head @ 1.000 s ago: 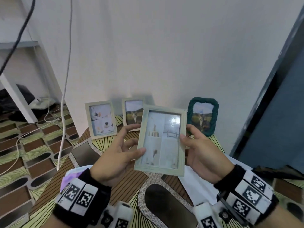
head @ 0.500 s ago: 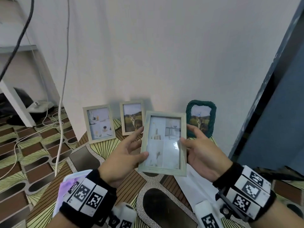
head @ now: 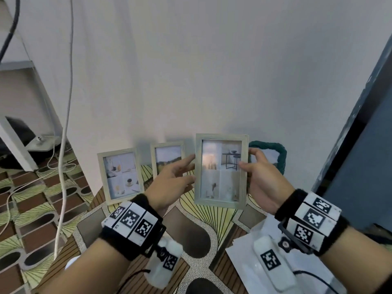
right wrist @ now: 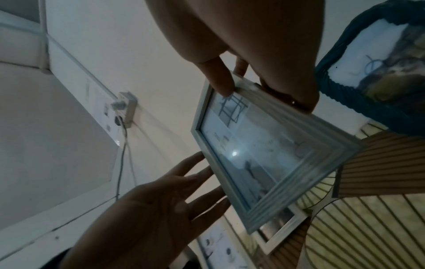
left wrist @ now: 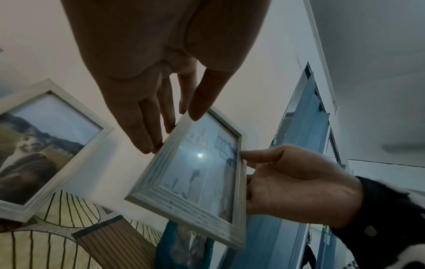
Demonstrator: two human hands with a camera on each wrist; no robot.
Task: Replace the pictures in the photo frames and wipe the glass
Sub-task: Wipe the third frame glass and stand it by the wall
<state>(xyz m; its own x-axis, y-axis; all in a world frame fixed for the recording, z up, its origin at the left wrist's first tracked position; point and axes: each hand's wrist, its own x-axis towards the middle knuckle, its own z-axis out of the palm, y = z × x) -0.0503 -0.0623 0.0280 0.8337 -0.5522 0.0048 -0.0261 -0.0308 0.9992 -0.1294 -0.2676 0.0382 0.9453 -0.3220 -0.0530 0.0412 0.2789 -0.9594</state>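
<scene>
I hold a pale wooden photo frame (head: 220,170) upright above the table, its glass facing me and showing a collage of room pictures. My right hand (head: 247,158) pinches its right edge, thumb on the front and fingers behind (right wrist: 220,81). My left hand (head: 192,168) has straight, spread fingers whose tips touch the frame's left edge (left wrist: 149,145). Three more frames lean on the wall behind: a pale collage frame (head: 119,175), a pale frame with a cat picture (left wrist: 41,145), and a dark green frame (head: 275,153) partly hidden by my right hand.
The patterned table top (head: 191,236) runs up to the white wall. White sheets (head: 241,257) lie at the lower right under my right wrist. A white cable (head: 63,145) hangs at the left. A dark door (head: 360,145) stands to the right.
The held frame has risen, moved toward the wall and tilted more upright. My left thumb has come off its front; only the fingertips touch the left edge now.
</scene>
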